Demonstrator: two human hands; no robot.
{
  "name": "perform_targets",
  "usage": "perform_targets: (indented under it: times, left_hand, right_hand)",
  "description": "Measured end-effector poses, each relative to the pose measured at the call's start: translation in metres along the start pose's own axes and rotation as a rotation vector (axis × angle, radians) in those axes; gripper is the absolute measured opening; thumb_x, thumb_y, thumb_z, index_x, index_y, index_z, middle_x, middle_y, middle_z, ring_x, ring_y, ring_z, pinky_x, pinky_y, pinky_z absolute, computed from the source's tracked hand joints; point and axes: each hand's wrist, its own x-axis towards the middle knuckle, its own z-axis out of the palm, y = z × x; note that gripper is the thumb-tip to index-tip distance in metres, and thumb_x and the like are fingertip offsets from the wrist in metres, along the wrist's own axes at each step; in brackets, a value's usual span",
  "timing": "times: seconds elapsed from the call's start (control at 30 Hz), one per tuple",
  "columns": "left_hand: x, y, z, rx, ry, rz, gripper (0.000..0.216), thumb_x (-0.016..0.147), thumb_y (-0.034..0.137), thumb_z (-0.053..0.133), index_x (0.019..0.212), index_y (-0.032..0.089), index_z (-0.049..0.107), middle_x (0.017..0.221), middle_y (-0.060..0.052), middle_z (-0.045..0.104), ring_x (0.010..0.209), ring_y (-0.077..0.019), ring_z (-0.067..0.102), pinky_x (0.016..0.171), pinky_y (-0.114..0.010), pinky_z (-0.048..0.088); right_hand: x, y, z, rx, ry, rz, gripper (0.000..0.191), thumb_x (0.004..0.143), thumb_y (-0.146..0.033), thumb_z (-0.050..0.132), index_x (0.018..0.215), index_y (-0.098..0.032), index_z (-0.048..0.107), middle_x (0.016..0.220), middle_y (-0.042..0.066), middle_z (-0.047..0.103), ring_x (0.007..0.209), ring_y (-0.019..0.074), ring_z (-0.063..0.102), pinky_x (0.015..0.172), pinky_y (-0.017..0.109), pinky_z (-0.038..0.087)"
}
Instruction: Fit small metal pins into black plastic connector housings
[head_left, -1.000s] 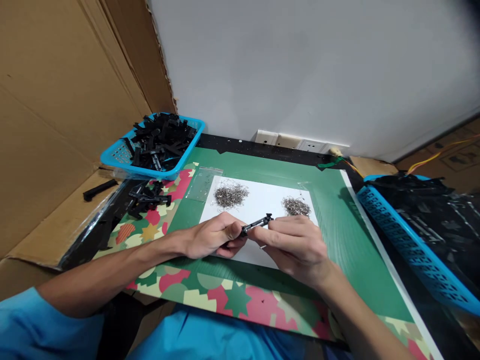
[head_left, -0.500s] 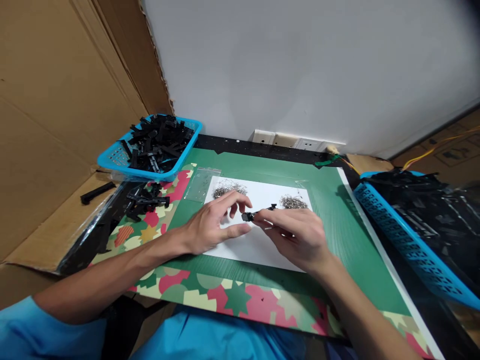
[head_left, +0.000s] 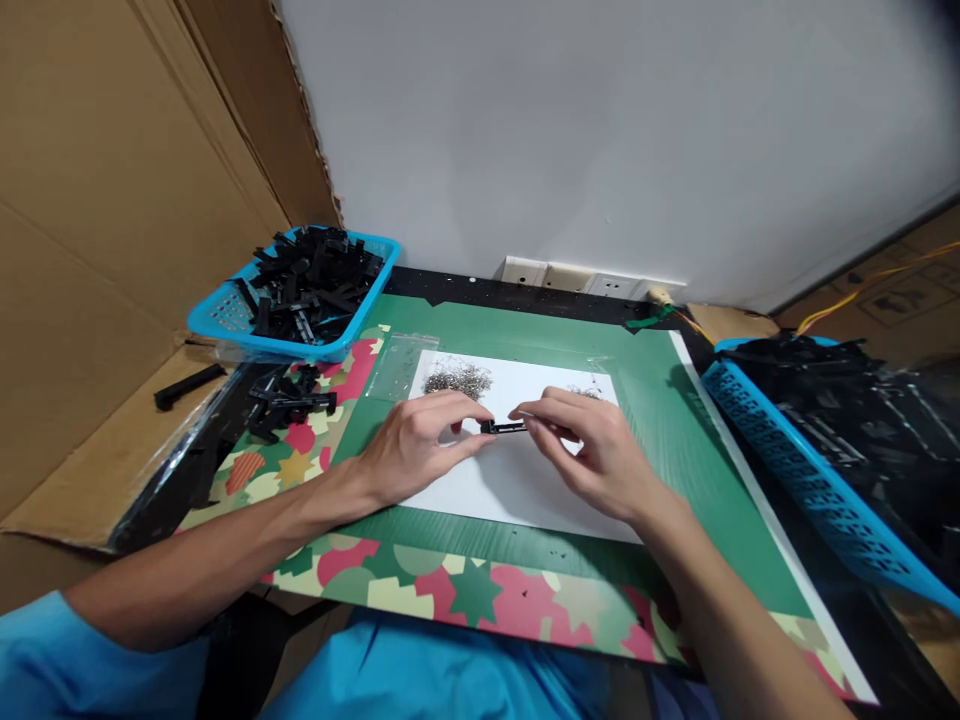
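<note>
A narrow black plastic part [head_left: 507,428] is held level above a white sheet of paper [head_left: 517,490]. The thumb and fingertips of my left hand [head_left: 420,445] pinch its left end. At its other end, my right hand [head_left: 592,450] has its thumb and fingers closed on the part; the fingers cover that end. On the paper behind my left hand lies a heap of small metal springs or wire bits [head_left: 459,378]. A second metal heap [head_left: 589,393] is mostly hidden behind my right hand.
A blue basket [head_left: 300,350] of black parts stands at the left, with loose black parts [head_left: 289,400] before it. Another blue basket [head_left: 817,460] with black pieces is at the right. A clear bag [head_left: 401,365] lies on the green mat [head_left: 705,500]. Wall sockets [head_left: 570,278] line the back.
My left hand has closed from apart onto the part's left end. The part has turned level between both hands, and my right hand has shifted its grip.
</note>
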Motion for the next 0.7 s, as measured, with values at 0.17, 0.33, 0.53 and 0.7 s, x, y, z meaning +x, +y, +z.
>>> perform_targets:
  times: [0.17,0.33,0.53,0.7]
  left_hand:
    - [-0.004,-0.004,0.007,0.068,-0.015,0.059,0.018,0.098,0.028,0.074,0.112,0.017,0.078,0.102,-0.007,0.081,0.091,-0.0210,0.072,0.080,-0.034,0.056]
    - [-0.005,-0.007,0.009,0.150,-0.086,0.121,0.014,0.101,0.026,0.069,0.105,0.017,0.079,0.103,-0.007,0.081,0.092,-0.0214,0.069,0.083,-0.035,0.056]
    - [-0.005,-0.008,0.008,0.173,-0.085,0.166,0.015,0.101,0.026,0.070,0.104,0.016,0.080,0.105,-0.008,0.081,0.092,-0.0211,0.067,0.083,-0.035,0.055]
    - [-0.005,-0.008,0.009,0.189,-0.094,0.175,0.016,0.102,0.027,0.068,0.104,0.016,0.080,0.105,-0.008,0.080,0.091,-0.0211,0.066,0.081,-0.035,0.055]
  right_hand:
    - [0.001,0.005,0.003,-0.071,0.083,-0.050,0.026,0.109,-0.021,0.053,0.121,-0.023,0.076,0.110,0.011,0.068,0.090,0.0205,0.068,0.076,0.035,0.055]
    - [0.005,-0.003,0.017,0.130,0.279,0.107,0.013,0.103,-0.026,0.069,0.094,-0.021,0.078,0.093,0.007,0.076,0.080,0.0184,0.071,0.072,0.031,0.058]
    - [0.008,-0.009,0.031,0.392,0.243,0.290,0.021,0.101,-0.034,0.070,0.089,-0.018,0.075,0.080,0.005,0.075,0.069,0.0162,0.071,0.067,0.029,0.060]
    - [0.007,-0.008,0.035,0.347,0.245,0.278,0.023,0.101,-0.036,0.070,0.088,-0.018,0.075,0.079,0.004,0.075,0.067,0.0154,0.070,0.065,0.028,0.058]
